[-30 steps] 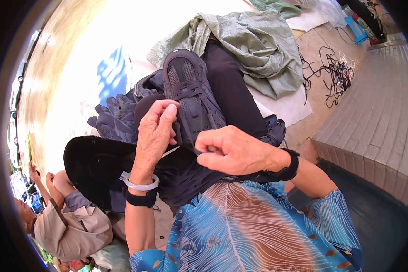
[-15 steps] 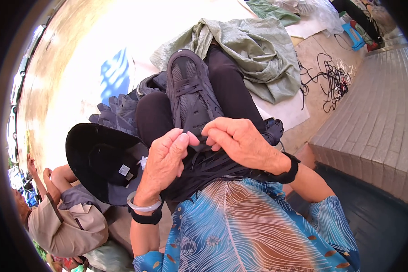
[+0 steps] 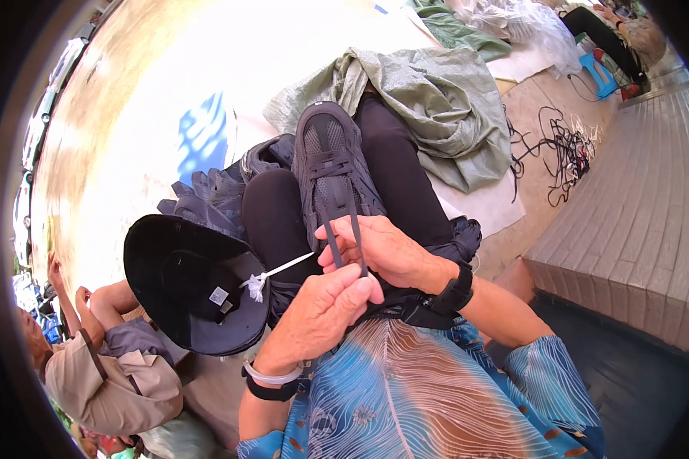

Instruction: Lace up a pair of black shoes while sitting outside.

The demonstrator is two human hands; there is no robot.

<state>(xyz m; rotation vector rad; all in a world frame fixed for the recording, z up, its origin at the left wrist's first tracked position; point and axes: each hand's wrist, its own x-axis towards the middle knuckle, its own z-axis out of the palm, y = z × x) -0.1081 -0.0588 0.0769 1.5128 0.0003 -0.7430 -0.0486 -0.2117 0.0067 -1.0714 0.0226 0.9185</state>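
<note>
Just beyond the fingertips: dark-grey mesh shoe [image 3: 328, 164], toe outward. Left hand [image 3: 321, 310] pinches flat dark-grey laces [image 3: 358, 241]; right hand [image 3: 390, 252] bends fingers behind them, grip unclear. Left of fingers: hollow black fabric cap [image 3: 155, 275], white labels [image 3: 219, 295] inside.

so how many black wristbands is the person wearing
2: one black wristband on the left wrist, another black wristband on the right wrist.

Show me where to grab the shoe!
I'd take the shoe by its toe, coming from the far side and gripping both edges. The toe points away from the person, rounded and uncovered, while the near end is crowded by laces pulled up toward the person.
</note>
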